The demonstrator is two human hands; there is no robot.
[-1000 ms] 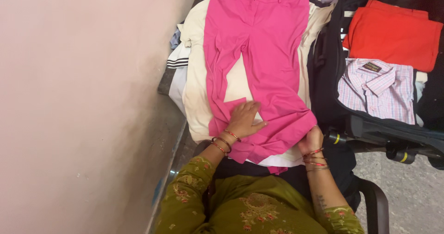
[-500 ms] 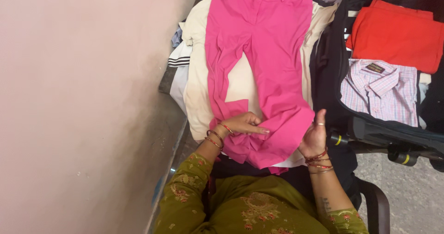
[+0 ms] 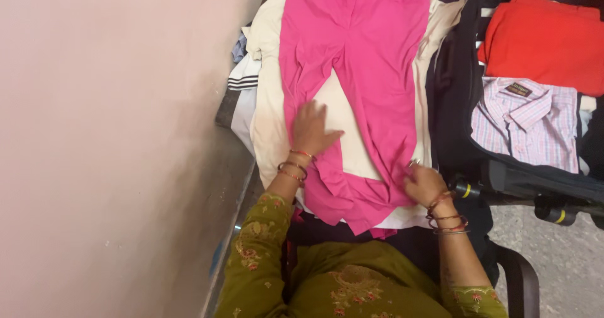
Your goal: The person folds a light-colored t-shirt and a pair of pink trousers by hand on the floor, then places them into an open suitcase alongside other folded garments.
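Observation:
Bright pink trousers (image 3: 362,54) lie flat on a heap of clothes, waistband far from me, legs towards me. My left hand (image 3: 311,129) rests flat with fingers spread on the trousers' left leg. My right hand (image 3: 423,181) is at the hem of the right leg, fingers curled on the pink cloth at its edge. A cream garment (image 3: 270,104) lies directly under the trousers. I wear olive green sleeves and bangles on both wrists.
A pink wall (image 3: 113,135) fills the left side. To the right, an open black suitcase (image 3: 522,179) holds a folded striped pink shirt (image 3: 525,123) and a red garment (image 3: 544,41). A black chair arm (image 3: 519,280) is at lower right.
My left hand has slid up the trousers' left leg and opened flat. The right hand has come down from upright onto the right leg's hem. The legs lie more spread.

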